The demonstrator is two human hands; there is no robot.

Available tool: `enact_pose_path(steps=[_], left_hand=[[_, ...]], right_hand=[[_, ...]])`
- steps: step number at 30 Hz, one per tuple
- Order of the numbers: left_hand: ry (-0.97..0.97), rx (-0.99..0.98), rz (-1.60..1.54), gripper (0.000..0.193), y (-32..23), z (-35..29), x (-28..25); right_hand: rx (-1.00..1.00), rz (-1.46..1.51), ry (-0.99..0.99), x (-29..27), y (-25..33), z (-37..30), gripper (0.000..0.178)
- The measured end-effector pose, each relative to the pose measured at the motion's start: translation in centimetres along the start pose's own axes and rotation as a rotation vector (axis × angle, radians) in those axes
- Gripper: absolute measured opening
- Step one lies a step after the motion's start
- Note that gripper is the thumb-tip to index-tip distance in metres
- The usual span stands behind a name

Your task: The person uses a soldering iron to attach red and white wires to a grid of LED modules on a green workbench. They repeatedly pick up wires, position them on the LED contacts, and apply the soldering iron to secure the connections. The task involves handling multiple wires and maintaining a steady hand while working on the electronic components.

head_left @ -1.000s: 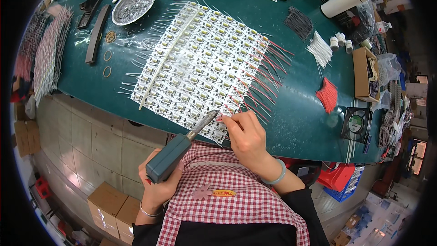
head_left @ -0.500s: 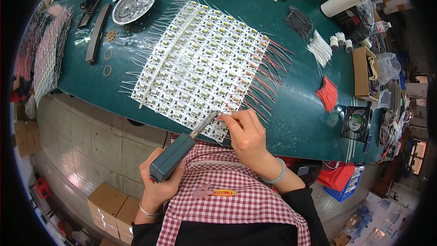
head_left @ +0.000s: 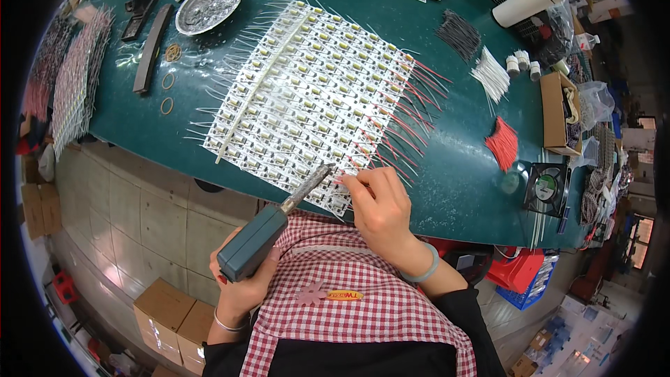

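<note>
My left hand is closed around the dark green body of a soldering gun. Its metal barrel points up and right, with the tip over the near right part of a white circuit board panel. Close beside that tip, my right hand pinches a thin red wire at the panel; my fingers hide most of it. Rows of small yellow parts cover the panel. White wires stick out along its left edge, red and black ones along its right. Whether the tip touches the panel, I cannot tell.
A silvery bowl sits at the far left, near a dark bar and rubber bands. Bundles of black wires, white wires and red wires lie to the right, beside a small fan.
The soldering gun and my left hand have drawn slightly left and toward me, and the tip sits a little apart from my right fingertips. My right hand stays nearly in place.
</note>
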State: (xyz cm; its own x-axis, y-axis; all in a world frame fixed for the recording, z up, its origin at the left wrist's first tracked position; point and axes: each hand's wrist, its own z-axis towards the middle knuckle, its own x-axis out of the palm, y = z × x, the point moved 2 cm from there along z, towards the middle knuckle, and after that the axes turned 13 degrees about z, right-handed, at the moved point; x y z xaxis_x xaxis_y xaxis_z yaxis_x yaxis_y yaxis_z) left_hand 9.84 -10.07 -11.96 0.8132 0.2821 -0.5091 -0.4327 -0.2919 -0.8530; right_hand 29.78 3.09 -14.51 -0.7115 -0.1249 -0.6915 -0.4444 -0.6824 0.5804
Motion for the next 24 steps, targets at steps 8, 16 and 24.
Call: enact_pose_path(steps=[8,16,24], left_hand=[[-0.016,-0.005,0.010,0.022,0.3,-0.7,-0.3],[-0.011,0.088,0.030,0.022,0.3,-0.9,-0.3],[0.029,0.127,0.110,0.018,0.1,-0.9,-0.3]], right_hand=[[0.020,0.069,-0.012,0.3,0.7,-0.9,0.029],[0.039,0.074,0.005,0.4,0.8,-1.3,0.030],[0.021,0.042,0.010,0.5,1.0,-1.3,0.029]])
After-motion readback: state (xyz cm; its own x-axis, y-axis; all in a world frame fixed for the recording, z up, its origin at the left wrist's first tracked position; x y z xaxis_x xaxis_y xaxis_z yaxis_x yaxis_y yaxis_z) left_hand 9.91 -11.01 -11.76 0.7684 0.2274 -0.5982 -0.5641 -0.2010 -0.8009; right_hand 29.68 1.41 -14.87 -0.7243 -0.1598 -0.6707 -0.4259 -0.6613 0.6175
